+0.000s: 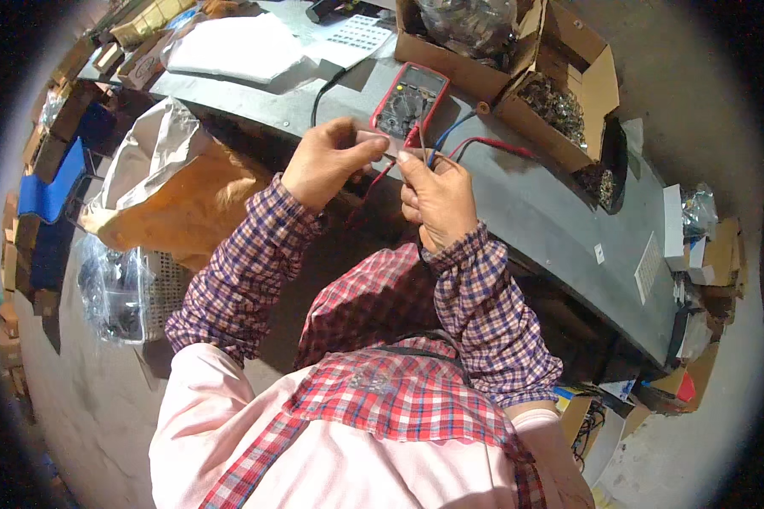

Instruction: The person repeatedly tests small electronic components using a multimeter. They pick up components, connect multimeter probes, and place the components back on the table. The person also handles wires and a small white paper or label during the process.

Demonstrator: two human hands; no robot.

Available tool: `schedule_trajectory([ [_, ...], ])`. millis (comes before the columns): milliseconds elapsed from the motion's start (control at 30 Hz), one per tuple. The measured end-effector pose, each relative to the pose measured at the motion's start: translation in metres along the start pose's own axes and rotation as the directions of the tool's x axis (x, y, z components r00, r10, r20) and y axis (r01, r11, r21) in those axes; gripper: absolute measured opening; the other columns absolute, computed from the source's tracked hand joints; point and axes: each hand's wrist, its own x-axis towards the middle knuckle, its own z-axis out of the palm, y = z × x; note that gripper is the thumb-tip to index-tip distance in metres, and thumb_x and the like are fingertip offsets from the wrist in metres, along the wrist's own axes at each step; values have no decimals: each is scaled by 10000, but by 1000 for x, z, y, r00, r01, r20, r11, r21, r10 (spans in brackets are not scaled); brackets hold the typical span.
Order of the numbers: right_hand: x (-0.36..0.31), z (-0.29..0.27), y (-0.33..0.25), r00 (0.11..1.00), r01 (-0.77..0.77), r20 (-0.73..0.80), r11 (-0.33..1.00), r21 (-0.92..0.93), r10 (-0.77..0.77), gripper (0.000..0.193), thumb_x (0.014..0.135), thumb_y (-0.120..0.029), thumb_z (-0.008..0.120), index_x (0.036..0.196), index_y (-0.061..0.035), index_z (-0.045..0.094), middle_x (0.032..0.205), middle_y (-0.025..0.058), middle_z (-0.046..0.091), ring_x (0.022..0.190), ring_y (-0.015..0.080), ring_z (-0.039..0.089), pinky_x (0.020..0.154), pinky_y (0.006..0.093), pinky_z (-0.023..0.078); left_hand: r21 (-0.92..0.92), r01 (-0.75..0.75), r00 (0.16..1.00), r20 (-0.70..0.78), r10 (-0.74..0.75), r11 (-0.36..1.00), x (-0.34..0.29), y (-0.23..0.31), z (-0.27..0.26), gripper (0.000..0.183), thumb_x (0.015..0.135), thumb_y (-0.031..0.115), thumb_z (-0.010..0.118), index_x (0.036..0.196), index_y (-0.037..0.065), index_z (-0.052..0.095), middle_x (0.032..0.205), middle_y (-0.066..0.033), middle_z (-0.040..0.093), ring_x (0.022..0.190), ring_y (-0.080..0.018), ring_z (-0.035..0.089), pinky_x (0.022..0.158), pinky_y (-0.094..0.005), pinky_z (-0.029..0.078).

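A red-rimmed dark multimeter [410, 99] lies on the grey workbench [492, 182], just beyond my hands. Red test leads [494, 144] and a blue lead [452, 136] run close to it. My left hand [329, 163] is closed, thumb and forefinger pinched together in front of the meter. Just right of it, my right hand [443, 197] pinches a thin grey wire-like piece that sticks up past the fingertips. The fingertips of both hands nearly meet. What the left fingers hold is too small to tell.
Cardboard boxes of small metal parts [545, 106] stand at the back right. White sheets [233, 47] lie on the bench at far left. A large sack [174, 191] and a white plastic basket [157, 293] are left of my arm. More cartons [713, 254] sit at far right.
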Motion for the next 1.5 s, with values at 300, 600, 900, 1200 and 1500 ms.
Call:
schedule_trajectory([
  [300,-34,-11,-7,986,71,134,983,171,-95,147,997,-247,377,973,-131,465,697,32,492,491,62,366,391,190,260,-472,83,947,-236,-216,878,-44,-29,22,163,877,176,628,931,35,568,754,-2,563,615,-86,517,522,-205,410],
  [600,-46,-17,-6,936,-204,322,965,166,143,215,970,-264,477,821,-111,455,584,-13,416,422,57,335,368,190,250,-573,55,958,-201,-205,818,-60,-26,35,158,894,183,615,982,61,568,832,-13,599,693,-108,578,597,-220,471],
  [900,-53,-8,5,892,-282,374,959,24,253,253,965,-242,442,769,-83,458,534,-48,333,414,38,283,367,189,201,-650,9,963,-199,-182,760,-81,-20,59,181,919,117,562,1060,3,568,916,-84,634,801,-171,628,694,-300,531],
  [1200,-44,-19,10,902,-272,356,962,30,244,194,937,-221,509,823,-64,514,553,-42,397,425,41,340,384,189,262,-683,196,953,-37,-302,703,-77,-16,51,195,921,158,571,1052,14,588,884,-54,637,749,-122,612,651,-254,502],
  [1500,-44,-18,8,989,15,149,999,47,-22,204,918,-235,592,900,-68,478,634,-18,436,459,44,355,392,192,255,-576,213,925,-142,-353,789,-73,-26,45,237,889,236,622,1049,65,584,891,-4,628,796,-96,583,643,-222,444],
])
